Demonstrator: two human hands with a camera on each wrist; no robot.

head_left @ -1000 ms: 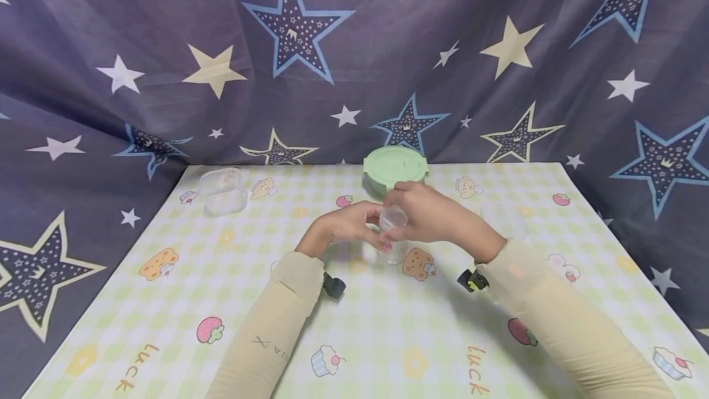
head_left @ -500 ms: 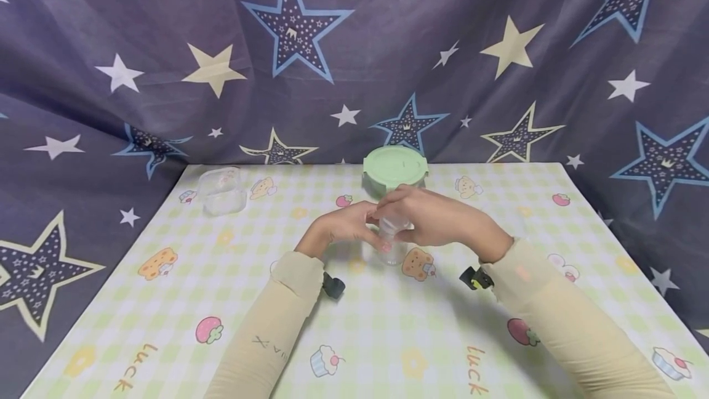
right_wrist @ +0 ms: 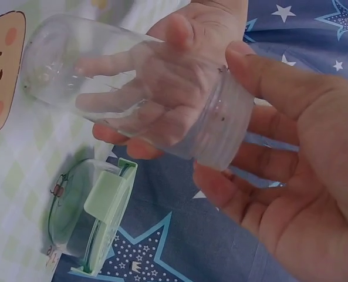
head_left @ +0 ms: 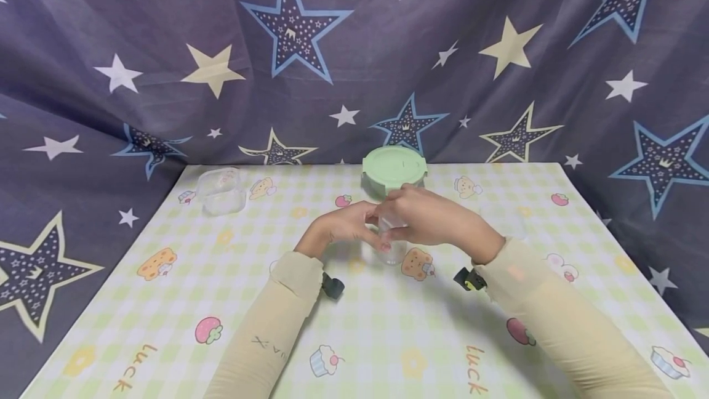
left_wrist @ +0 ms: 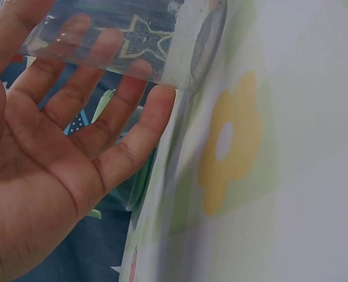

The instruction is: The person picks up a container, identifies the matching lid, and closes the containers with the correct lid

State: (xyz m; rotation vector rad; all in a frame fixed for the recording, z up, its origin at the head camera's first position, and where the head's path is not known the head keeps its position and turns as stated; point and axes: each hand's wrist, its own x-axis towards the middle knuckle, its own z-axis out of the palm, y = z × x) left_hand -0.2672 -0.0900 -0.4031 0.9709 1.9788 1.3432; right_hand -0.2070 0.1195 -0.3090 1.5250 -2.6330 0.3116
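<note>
A clear plastic jar (head_left: 392, 255) stands upright on the table between my two hands. My left hand (head_left: 348, 225) holds its body from the left; in the left wrist view the fingertips (left_wrist: 161, 100) lie along the clear wall. My right hand (head_left: 429, 217) grips the jar at its top. Seen from the right wrist, the thumb and fingers sit around a clear ribbed screw lid (right_wrist: 226, 123). Nothing shows inside the jar (right_wrist: 56, 64). In the head view the right hand hides most of the lid.
Behind the hands stands a round glass container with a green clip lid (head_left: 394, 165). A clear plastic box (head_left: 223, 193) sits at the back left. A checked cloth (head_left: 266, 319) covers the table, and a star-patterned curtain (head_left: 310, 109) hangs behind it.
My right hand turned and shifted a little at the jar's top, first rightward, then back left. The left hand and the jar have stayed in place.
</note>
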